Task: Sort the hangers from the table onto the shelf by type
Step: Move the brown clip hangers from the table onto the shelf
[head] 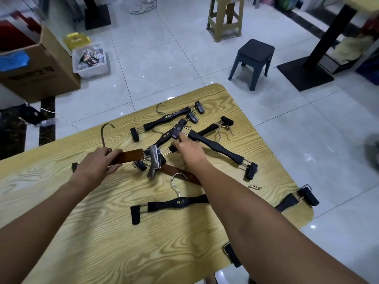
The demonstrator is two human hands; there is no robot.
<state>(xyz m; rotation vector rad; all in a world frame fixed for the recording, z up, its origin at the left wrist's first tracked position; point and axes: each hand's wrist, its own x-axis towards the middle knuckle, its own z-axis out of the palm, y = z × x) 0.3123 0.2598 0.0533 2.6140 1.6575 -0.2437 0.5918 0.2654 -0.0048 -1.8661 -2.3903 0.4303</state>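
Several clip hangers lie in a loose heap on the wooden table (61, 212). My left hand (98, 162) grips the bar of a brown wooden hanger (132, 155) with a bronze hook and a metal clip (154, 160). My right hand (187, 148) reaches into the heap, its fingers on the end of a black hanger (164, 138). A second brown hanger (178, 173) lies partly under my right forearm. Other black hangers lie at the far side (170, 118), to the right (217, 148) and near me (178, 202). No shelf is in view.
Beyond the table stand a dark blue stool (253, 58), a beige stool (225, 19) and a black table base (305, 74). On the floor at left are a cardboard box (41, 68) and a clear bin (90, 58). A black hanger (295, 199) overhangs the table's right edge.
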